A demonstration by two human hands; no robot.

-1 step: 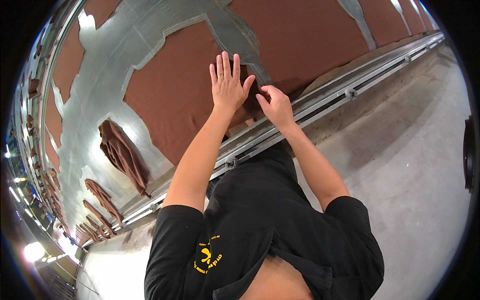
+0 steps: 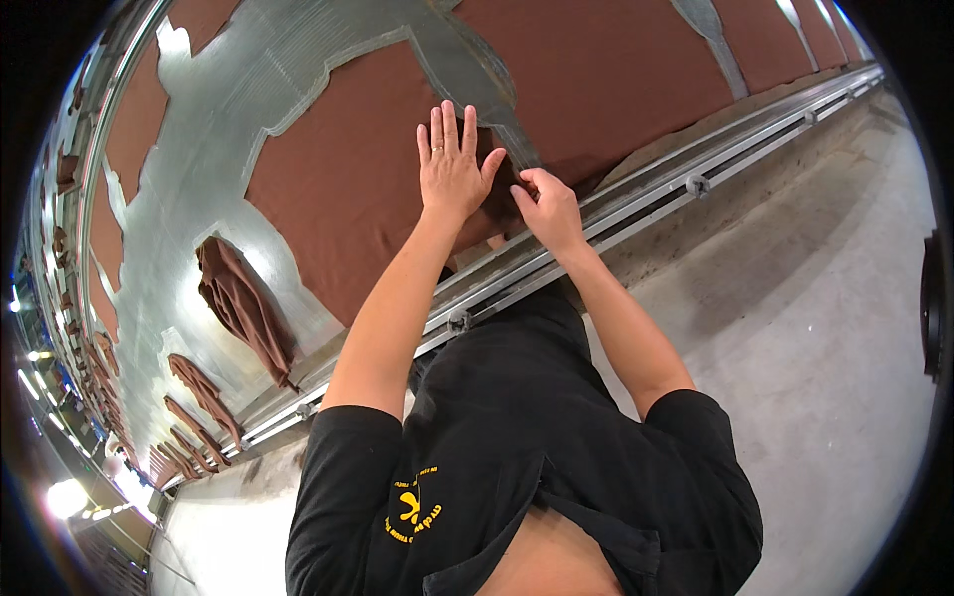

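Desk (image 2: 199, 159) and rail (image 2: 636, 209) face us; brown fabric (image 2: 343, 179) narrows away, long axis uncertain; left hand (image 2: 454, 184) wide, right hand (image 2: 554, 214) grip unclear.

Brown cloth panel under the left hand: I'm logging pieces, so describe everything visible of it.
The brown cloth panel is plain, matt and soft-looking, with a curved, notched outline. It lies mostly flat on a grey, metal-looking table, slightly rippled, its near edge beside a metal rail. The left hand is spread over its right side, where a darker area may be fold or shadow. The right hand is close; contact is unclear.
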